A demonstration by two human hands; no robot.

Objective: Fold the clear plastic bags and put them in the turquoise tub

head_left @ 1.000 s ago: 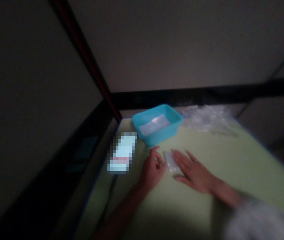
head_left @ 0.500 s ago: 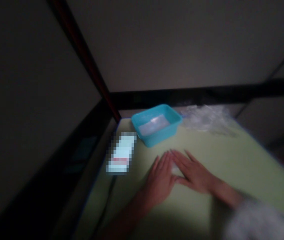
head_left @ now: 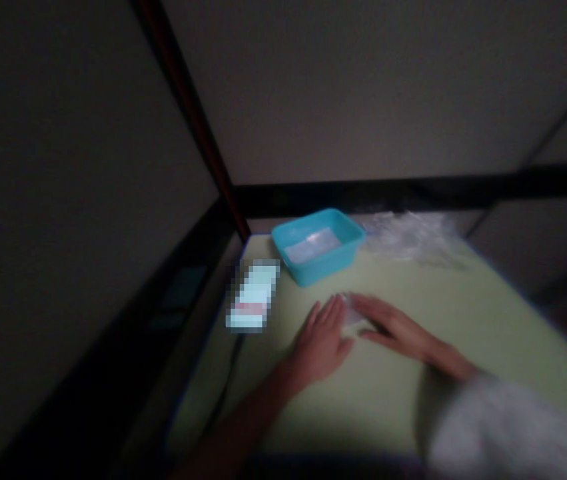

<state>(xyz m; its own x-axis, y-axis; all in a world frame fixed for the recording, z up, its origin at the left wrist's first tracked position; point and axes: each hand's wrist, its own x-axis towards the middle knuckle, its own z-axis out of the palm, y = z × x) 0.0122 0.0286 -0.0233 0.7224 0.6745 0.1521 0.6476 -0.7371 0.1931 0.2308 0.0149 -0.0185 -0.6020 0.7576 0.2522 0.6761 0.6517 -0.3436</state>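
Both hands lie flat on a light green table [head_left: 463, 333]. My left hand [head_left: 320, 343] rests palm down with fingers stretched forward, its thumb side against a small clear plastic bag [head_left: 352, 319]. My right hand [head_left: 393, 327] lies over the right part of that bag, fingers pointing left. Only a small pale patch of the bag shows between the two hands. The picture is dim and blurred, so the bag's contents cannot be made out.
A turquoise plastic tub [head_left: 319, 248] with something pale inside stands at the back of the table. A heap of clear plastic bags [head_left: 413, 237] lies to its right. A blurred-out white card [head_left: 253, 295] lies near the left edge. Dark frame bars border the table.
My left hand went from curled beside the bag to flat, pressed against it. My right hand stayed on the bag. The view shifted slightly.
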